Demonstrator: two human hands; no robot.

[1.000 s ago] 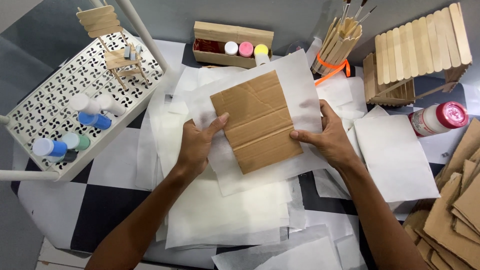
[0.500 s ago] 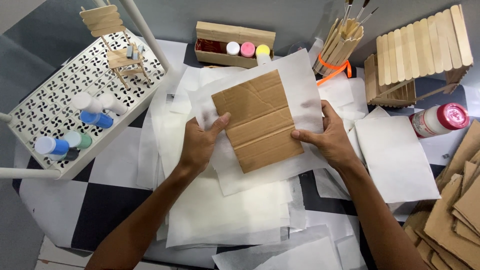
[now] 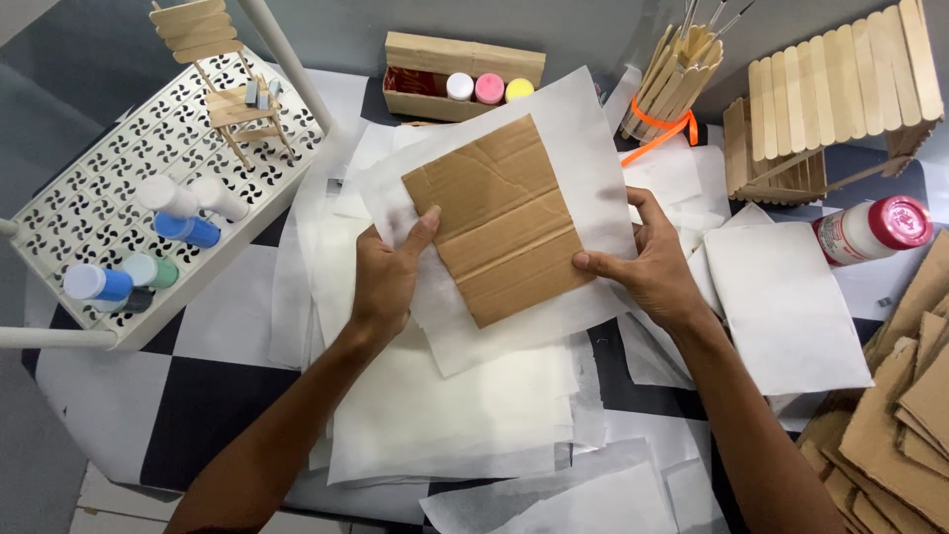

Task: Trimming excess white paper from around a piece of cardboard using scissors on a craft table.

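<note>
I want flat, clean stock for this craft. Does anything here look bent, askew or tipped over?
The cardboard piece, held by the left hand and right hand on a white paper sheet, is creased across and sits skewed. The white bottle with the pink cap lies on its side.

Setting: a home craft workstation. Indicators: a checkered black-and-white tabletop [image 3: 178, 415] covered with loose white paper sheets [image 3: 455, 415]; a wooden box of paint pots [image 3: 463, 77] at the far edge; a stick-built brush holder [image 3: 677, 74]; a craft-stick house model [image 3: 835, 94] at the far right corner; cardboard offcuts [image 3: 905, 425] at the near right corner; a white perforated tray [image 3: 99, 213] of paint bottles at the left edge.
</note>
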